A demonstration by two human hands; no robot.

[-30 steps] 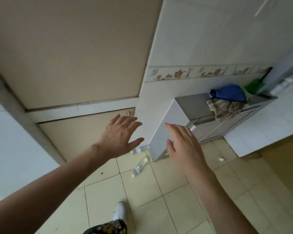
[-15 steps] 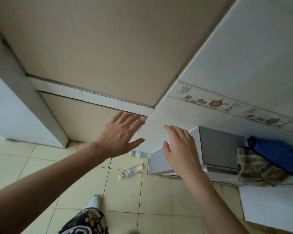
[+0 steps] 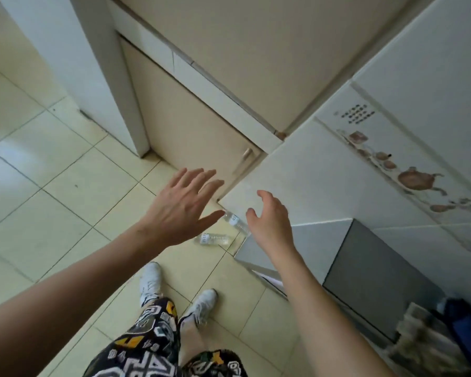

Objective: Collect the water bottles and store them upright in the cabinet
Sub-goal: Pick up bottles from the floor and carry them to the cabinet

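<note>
Clear plastic: two water bottles lie on their sides on the tiled floor (image 3: 65, 164), the nearer bottle (image 3: 214, 238) in the open, the farther bottle (image 3: 235, 222) against the corner where the tiled wall (image 3: 305, 170) meets the grey unit (image 3: 365, 268). Over the last second the view has tipped down and swung left; the shoes (image 3: 199, 308) now show below, and the low cabinet door (image 3: 185, 126) with its handle (image 3: 244, 156) has come into frame, shut. Reads as an approach: bottles uncollected, cabinet unopened. Left hand (image 3: 180, 208) stays spread, fingers straight, holding and touching nothing. Right hand (image 3: 269, 221) has gone from flat to loosely curved fingers, empty, above the farther bottle.
</note>
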